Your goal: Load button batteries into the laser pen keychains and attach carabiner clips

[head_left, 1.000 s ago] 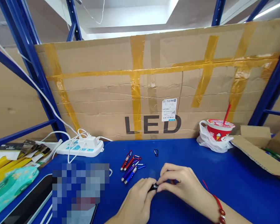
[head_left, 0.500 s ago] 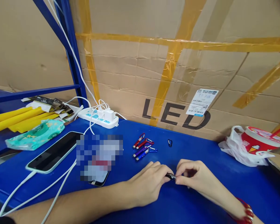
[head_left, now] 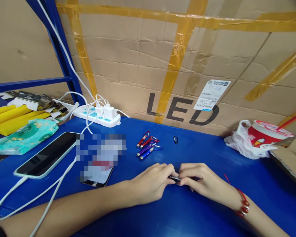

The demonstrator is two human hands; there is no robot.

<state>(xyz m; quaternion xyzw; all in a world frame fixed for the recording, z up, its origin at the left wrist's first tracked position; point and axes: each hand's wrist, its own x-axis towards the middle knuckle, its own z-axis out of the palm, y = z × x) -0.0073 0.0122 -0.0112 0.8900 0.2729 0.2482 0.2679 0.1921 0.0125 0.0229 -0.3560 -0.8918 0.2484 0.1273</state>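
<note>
My left hand point(head_left: 153, 182) is closed, thumb and forefinger pinching one end of a small black mini flashlight point(head_left: 174, 178), mostly hidden by the fingers. At the other end, my right hand point(head_left: 199, 177) pinches it between thumb and fingertips, so both hands meet at this piece. Beyond them on the blue table lie several mini flashlights with clips: a red one point(head_left: 143, 140), another red one point(head_left: 148, 141), a purple one point(head_left: 143, 151) and a blue one point(head_left: 147, 154). A loose black carabiner point(head_left: 175, 140) lies to their right.
A phone point(head_left: 96, 179), partly blurred out, lies left of my hands near a charging phone point(head_left: 46, 156) and white cables. Behind are a power strip point(head_left: 111, 122) and a large cardboard box point(head_left: 128, 72). At right stands a red cup point(head_left: 263, 136) in a plastic bag point(head_left: 239, 141).
The view has tilted down slightly, so the table's things sit higher in it. My right fingers have closed in farther over the black flashlight, hiding more of its silver end.
</note>
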